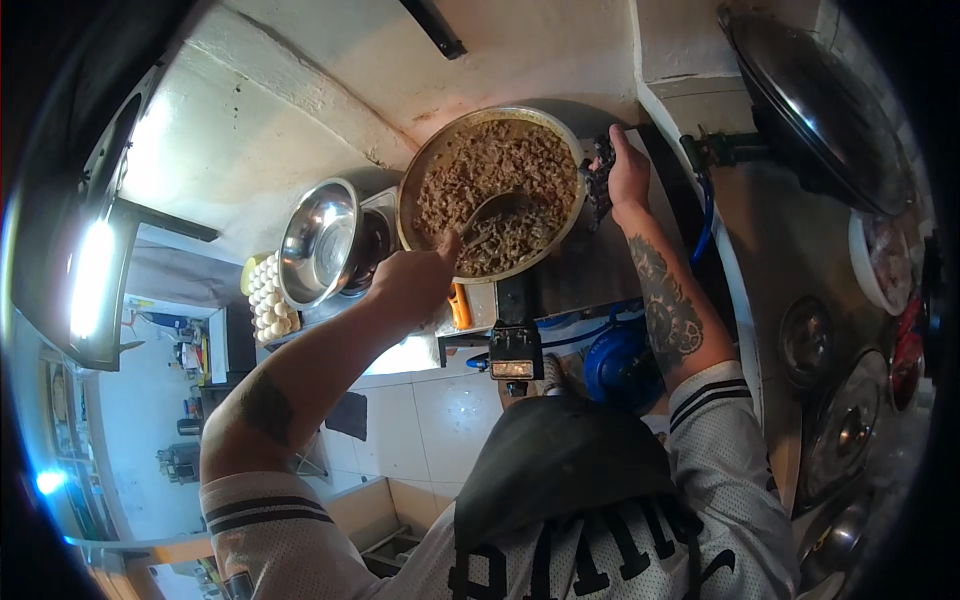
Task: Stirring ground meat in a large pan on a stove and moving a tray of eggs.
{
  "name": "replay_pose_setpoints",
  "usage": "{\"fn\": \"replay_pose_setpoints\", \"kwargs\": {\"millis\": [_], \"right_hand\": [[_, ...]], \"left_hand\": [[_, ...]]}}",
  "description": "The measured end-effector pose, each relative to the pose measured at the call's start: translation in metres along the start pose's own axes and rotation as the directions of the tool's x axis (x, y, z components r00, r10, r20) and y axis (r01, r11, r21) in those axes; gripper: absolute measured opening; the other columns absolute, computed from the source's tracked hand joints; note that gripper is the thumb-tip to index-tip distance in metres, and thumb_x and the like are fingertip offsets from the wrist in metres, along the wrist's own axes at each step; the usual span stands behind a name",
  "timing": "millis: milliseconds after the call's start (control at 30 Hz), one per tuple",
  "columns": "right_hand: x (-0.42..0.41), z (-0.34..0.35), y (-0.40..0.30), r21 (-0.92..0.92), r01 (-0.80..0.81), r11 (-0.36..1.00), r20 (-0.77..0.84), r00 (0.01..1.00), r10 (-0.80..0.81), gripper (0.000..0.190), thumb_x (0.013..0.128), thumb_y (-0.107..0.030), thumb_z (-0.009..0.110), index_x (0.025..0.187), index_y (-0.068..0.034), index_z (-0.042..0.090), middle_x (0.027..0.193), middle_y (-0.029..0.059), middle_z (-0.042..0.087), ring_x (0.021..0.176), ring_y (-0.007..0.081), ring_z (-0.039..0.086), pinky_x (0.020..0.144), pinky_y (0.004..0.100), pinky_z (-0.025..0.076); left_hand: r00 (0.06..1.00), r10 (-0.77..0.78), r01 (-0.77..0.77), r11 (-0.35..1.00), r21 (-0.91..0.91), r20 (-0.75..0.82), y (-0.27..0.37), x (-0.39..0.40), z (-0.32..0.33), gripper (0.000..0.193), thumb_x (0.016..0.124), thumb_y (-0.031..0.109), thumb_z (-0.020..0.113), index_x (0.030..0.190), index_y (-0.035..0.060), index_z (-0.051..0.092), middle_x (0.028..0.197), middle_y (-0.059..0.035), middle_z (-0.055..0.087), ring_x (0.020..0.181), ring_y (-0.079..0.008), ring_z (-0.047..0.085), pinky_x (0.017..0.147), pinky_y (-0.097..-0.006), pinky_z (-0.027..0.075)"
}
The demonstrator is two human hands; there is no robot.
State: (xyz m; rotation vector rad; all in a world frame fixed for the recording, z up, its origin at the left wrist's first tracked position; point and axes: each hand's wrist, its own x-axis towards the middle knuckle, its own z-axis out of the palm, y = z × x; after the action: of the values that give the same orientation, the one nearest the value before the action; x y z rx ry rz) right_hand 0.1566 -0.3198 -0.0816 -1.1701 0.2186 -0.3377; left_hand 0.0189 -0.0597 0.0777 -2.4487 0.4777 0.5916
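A wide metal pot (405,214) of browned ground meat (480,169) in some liquid stands before me. My left hand (416,277) is closed around the handle of a metal ladle (501,204), whose bowl rests in the meat. At the pot's right rim, my right hand (628,174) grips a dark patterned cloth (598,184) against the side; any pot handle under it is hidden. An empty stainless steel bowl (319,244) sits left of the pot, beside a tray of eggs (271,300).
An orange-handled tool (460,306) lies just below the pot. A blue gas cylinder (619,367) with a blue hose (705,217) stands under the counter. At right are a large dark wok (825,112), a white bowl (874,262) and metal lids (844,435). A wall (525,45) rises behind the pot.
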Motion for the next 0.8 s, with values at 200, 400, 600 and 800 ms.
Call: {"fn": "replay_pose_setpoints", "kwargs": {"millis": [200,400,600,800], "right_hand": [[0.0,-0.001,0.004,0.032,-0.016,0.999,-0.06,0.998,0.017,0.045,0.095,-0.042,0.059,0.073,-0.003,0.063,0.064,0.0059,0.06,0.058,0.0163,0.059,0.059,0.0304,0.047],[0.003,-0.007,0.006,0.031,0.003,1.0,-0.019,1.0,-0.002,0.045,0.095,-0.042,0.059,0.074,-0.002,0.064,0.065,0.007,0.061,0.056,0.0169,0.058,0.058,0.0316,0.047],[0.012,-0.004,0.014,-0.152,0.151,0.977,-0.035,0.987,-0.158,0.055,0.094,-0.044,0.057,0.075,0.007,0.063,0.065,0.0139,0.061,0.064,0.0211,0.057,0.065,0.0381,0.044],[-0.004,0.006,-0.009,0.071,-0.05,0.996,-0.034,0.998,0.053,0.044,0.094,-0.043,0.059,0.072,-0.006,0.06,0.06,0.0049,0.056,0.054,0.0172,0.057,0.06,0.0325,0.049]], "left_hand": [[0.996,0.045,-0.045,0.999,0.005,0.079,0.013,0.016,-0.027,0.066,0.096,0.011,0.049,0.151,-0.0038,0.016,0.091,-0.0151,0.07,0.078,-0.0283,0.071,0.062,-0.041,0.058],[0.981,0.025,-0.027,1.0,0.008,0.194,0.011,0.029,-0.033,0.065,0.093,0.009,0.051,0.148,-0.0069,0.02,0.096,-0.0163,0.07,0.084,-0.0304,0.071,0.067,-0.0406,0.058],[0.992,-0.061,0.049,0.993,-0.105,-0.111,-0.084,0.001,-0.036,0.03,0.09,0.013,0.052,0.114,0.0216,0.066,0.096,-0.016,0.068,0.091,-0.0354,0.067,0.081,-0.0458,0.052],[0.875,-0.233,0.112,0.95,-0.29,-0.425,-0.194,0.033,0.042,0.023,0.094,0.029,0.05,0.102,0.0151,0.065,0.091,-0.0163,0.069,0.09,-0.0389,0.067,0.077,-0.0503,0.052]]}}
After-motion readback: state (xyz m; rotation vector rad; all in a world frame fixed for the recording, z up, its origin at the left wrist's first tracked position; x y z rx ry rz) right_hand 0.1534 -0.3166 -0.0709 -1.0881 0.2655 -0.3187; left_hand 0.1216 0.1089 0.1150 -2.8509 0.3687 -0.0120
